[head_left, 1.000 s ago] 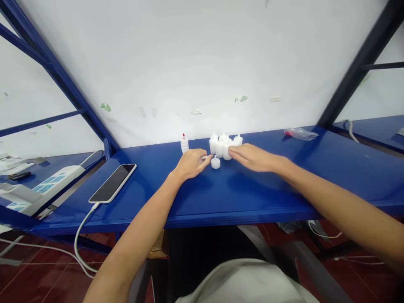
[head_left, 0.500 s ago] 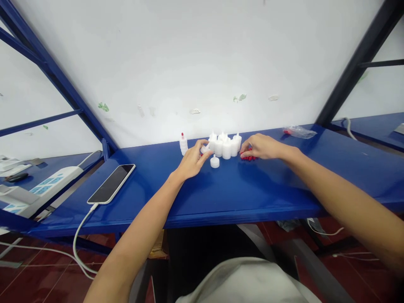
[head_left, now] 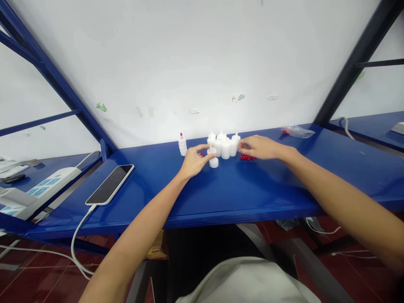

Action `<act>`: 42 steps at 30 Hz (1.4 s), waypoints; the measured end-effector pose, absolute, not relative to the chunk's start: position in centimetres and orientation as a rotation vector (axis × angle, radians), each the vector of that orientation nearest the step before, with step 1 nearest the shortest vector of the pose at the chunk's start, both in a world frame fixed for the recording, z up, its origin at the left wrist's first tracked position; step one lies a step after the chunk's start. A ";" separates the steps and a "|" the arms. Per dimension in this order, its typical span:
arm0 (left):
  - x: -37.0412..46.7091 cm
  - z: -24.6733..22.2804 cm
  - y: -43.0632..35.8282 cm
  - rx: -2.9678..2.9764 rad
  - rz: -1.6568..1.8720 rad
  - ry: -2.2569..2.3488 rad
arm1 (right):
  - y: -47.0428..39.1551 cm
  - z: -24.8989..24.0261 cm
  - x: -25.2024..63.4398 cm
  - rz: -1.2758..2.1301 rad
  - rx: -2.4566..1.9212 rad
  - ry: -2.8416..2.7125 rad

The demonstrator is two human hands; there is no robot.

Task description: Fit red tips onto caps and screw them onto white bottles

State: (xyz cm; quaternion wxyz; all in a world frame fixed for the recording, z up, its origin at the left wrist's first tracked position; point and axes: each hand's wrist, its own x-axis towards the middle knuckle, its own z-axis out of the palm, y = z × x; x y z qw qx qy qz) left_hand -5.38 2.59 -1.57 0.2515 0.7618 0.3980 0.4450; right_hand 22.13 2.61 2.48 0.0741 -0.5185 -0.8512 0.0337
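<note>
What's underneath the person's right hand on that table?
Small red caps show at the near edge of the right hand, on the blue table. The hand covers whatever lies directly beneath it, so any further caps there cannot be seen.

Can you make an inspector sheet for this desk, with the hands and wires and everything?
Surface: shiny blue table.
Job's things: white bottles close together; red-tipped bottle standing apart; small red caps; loose white lid.
Clutter: phone on the left; clear bag at the back right.
Left hand: pinches a white spout cap.
Right hand: fingertips by the bottles and red caps; grip unclear.
Cables: white cable plugged into the phone, hanging over the front edge.
Surroundings: white wall with patches; power strip beyond the left side.
</note>
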 end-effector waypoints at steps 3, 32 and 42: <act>-5.4 -1.6 2.5 2.133 1.135 1.091 | 2.5 2.3 21.6 0.078 -1.617 -2.562; -6.1 -1.1 1.6 2.614 1.211 1.020 | -1.5 2.2 17.1 0.109 -1.020 -2.379; -4.7 -0.7 -0.4 2.931 0.813 0.921 | -2.1 0.1 14.8 0.015 -0.963 -2.546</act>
